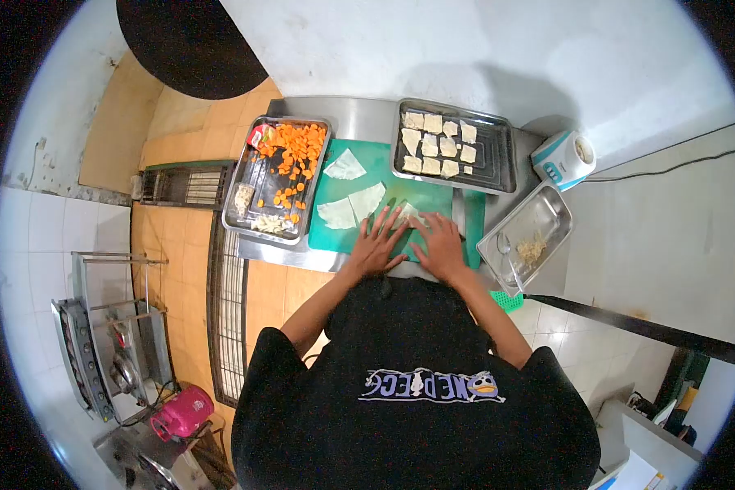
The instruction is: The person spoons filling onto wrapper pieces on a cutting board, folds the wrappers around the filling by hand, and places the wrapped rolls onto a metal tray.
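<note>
"Head view, and the left hand (374, 242) and right hand (439, 247) are both down on the green cutting board (331, 240)! Between their fingertips lies a small pale wrapper (408, 214), just ahead of the body."

"How are the fingers working?"

"Left ones are fanned wide, palm down, tips at the wrapper's edge, no grip to be seen. Right ones bend in closer together; whether they pinch it, nobody can tell from here."

"And the step?"

"Looks like folding or pressing the wrapper into shape. The next move seems to call for light, even fingertip pressure, so the edges stay lined up."

"Which way does it point?"

"Tough call! Fingers cover much of it, so neither its direction nor its long axis is clear. Compare the triangular sheet (345, 167) up the board: one corner aims away from the person."

"Anything beyond?"

"Pale squares (430, 145) sit in rows on the far tray (492, 149), whose long axis runs mostly left to right."
</note>
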`<state>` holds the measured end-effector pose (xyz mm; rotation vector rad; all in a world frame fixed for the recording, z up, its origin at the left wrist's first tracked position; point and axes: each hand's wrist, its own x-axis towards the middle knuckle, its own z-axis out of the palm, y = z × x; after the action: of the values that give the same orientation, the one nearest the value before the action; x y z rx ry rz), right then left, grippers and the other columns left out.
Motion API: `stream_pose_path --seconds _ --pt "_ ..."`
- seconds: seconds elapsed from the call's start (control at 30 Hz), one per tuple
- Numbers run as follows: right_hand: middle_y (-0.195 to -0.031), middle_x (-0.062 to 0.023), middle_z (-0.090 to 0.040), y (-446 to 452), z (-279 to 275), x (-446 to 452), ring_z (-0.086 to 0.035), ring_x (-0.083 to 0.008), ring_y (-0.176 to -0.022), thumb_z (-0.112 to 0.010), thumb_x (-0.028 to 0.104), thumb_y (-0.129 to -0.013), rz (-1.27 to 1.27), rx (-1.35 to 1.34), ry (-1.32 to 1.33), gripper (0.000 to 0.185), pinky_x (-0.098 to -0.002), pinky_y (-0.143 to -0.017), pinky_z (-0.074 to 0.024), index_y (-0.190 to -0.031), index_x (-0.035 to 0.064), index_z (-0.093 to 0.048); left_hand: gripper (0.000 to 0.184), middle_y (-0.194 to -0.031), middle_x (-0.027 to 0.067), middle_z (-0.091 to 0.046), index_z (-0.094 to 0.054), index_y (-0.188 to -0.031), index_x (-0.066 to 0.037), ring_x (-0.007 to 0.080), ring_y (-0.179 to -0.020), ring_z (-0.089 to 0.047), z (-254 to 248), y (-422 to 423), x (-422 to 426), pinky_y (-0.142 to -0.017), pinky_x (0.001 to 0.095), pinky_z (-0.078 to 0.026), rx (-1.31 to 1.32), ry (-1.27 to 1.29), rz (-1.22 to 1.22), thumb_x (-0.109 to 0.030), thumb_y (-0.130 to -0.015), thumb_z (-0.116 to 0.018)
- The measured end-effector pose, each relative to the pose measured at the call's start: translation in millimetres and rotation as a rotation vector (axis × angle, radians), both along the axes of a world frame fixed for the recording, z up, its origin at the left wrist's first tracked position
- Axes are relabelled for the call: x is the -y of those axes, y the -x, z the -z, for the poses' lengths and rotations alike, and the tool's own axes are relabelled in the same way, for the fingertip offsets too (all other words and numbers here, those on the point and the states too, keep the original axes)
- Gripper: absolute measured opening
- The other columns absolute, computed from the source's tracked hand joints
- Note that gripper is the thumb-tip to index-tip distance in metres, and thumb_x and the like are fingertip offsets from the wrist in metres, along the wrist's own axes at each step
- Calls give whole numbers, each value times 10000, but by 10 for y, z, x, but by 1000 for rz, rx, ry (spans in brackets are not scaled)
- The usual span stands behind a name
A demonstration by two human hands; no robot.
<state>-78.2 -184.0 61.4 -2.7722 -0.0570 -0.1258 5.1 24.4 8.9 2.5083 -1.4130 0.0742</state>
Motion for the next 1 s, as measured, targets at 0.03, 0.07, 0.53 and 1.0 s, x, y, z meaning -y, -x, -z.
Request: stream_pose_path --seconds 0.03,0.07,0.53,1.0 --pt "-1515 -111 -508 69 52 -23 -443 -385 -1406 -719 372 -922 -29 5 57 665 -563 -1128 -376 -1526 186 -515 855 -1752 142 -187 -413 -1616 -153 373 -1608 -144 -8 -2 -2 -1192 659 -254 -9 6 -5 -617 -937 -644" --pt "-1612 -97 -432 124 109 -37 -364 -401 -1475 -713 396 -926 -57 7 113 754 -596 -1174 -323 -1604 212 -440 844 -1750 147 -186 -415 -1615 -152 379 -1607 -144 -13 2 -2 -1189 667 -254 -19 11 -8 -617 -947 -637" --pt "-1732 -83 -263 114 94 -93 -212 -394 -1584 -606 475 -1002 -72 -125 191 760 -600 -1277 -158 -1665 213 -342 778 -1745 149 -192 -416 -1615 -155 381 -1600 -161 41 26 3 -1174 662 -258 -24 21 -43 -583 -993 -608" --pt "-1116 -95 -732 -642 206 222 -669 -325 -1109 -675 303 -949 155 3 -192 249 -530 -932 -497 -1145 161 -731 734 -1673 54 -353 -479 -1573 -184 278 -1549 -270 67 41 13 -1154 606 -252 107 30 63 -509 -947 -684"
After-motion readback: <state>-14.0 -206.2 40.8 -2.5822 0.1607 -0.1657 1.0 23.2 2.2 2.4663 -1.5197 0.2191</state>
